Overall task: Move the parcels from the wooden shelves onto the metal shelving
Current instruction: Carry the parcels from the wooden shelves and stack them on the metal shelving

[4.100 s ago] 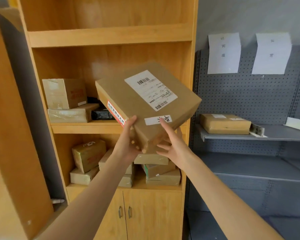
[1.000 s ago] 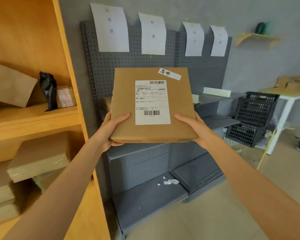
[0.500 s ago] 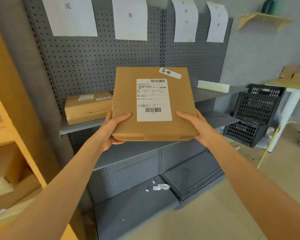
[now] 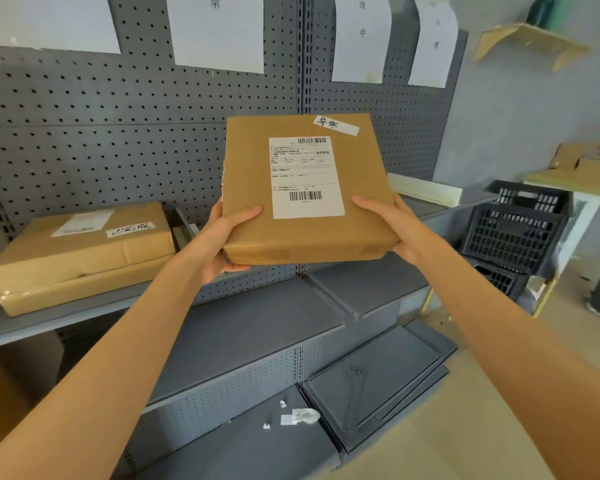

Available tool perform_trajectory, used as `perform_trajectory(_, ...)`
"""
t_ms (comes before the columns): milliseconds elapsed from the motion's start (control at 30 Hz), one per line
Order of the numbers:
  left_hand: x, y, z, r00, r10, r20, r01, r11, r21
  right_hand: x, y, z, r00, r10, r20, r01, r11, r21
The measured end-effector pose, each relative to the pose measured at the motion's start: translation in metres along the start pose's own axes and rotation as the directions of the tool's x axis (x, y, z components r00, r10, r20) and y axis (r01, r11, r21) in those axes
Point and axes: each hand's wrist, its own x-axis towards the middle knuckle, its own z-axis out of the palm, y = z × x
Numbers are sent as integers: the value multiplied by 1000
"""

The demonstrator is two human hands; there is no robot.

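We stand in what looks like a parcel sorting or storage room. Grey metal shelving point(image 4: 222, 327) with a perforated back panel lines the wall, and paper signs point(image 4: 219, 29) with handwritten characters hang above each bay. A taped cardboard parcel point(image 4: 80, 251) with a label lies on one shelf, and black plastic crates point(image 4: 513, 233) are stacked beside a white table point(image 4: 589, 199).

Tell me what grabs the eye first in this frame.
The flat brown parcel in the centre, held up in front of the grey pegboard shelving with its white shipping label facing the camera. The left hand and right hand grip its lower corners, thumbs on top. To the left, a second parcel lies on the metal shelf, and black crates stand at the far right.
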Motion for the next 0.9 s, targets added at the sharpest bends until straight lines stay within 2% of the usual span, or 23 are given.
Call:
perform_trajectory(300,77,-9,-2,986,-35,-165,32,999,-19,111,16,12,990,26,136,-21,999,-39)
perform_trajectory(600,121,-11,1,904,-70,-422,29,994,-101,213,29,41,927,63,371,-31,995,-92)
perform_trajectory(900,152,-24,5,842,-151,-519,100,987,-124,268,58,52,873,144,467,-88,986,-139)
